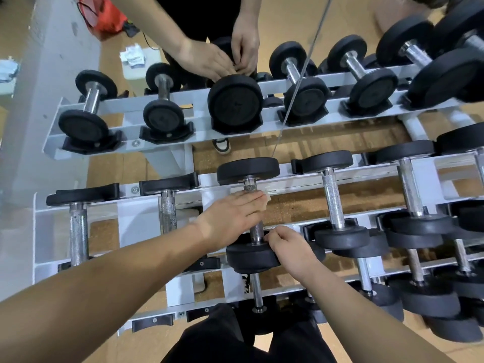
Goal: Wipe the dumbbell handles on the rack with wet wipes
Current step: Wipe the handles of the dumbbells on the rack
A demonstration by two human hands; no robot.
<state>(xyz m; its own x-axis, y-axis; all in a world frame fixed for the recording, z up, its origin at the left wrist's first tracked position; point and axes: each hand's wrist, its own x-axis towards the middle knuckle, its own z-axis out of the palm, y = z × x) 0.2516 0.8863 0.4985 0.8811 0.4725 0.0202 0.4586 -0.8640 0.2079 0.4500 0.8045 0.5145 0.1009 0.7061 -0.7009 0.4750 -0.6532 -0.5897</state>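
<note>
Head view is showing a white rack (340, 176) carrying a row of black-headed dumbbells, with the wearer leaning over it. The dumbbell (248, 170) being worked on is lying across the rack's two rails near the middle of the frame, its knurled steel handle (256, 231) running away from the wearer. The left hand (231, 218) is lying across the far half of that handle, its fingers (251, 199) held together and nearly straight, pressing a wet wipe (266, 199) down on the metal; only a pale corner of the wipe is peeking out past the fingertips. The right hand (288, 246) is gripping the near end of the same dumbbell, fingers curled against the inner face of the near head where the handle meets it.

Beyond, a second rack (199, 111) is standing parallel, and another person's two hands (207, 60) are meeting close together above one of its dumbbells, fingering something too small to make out. A red bag (107, 14) is sitting on the cork-coloured floor (327, 150) at upper left.
</note>
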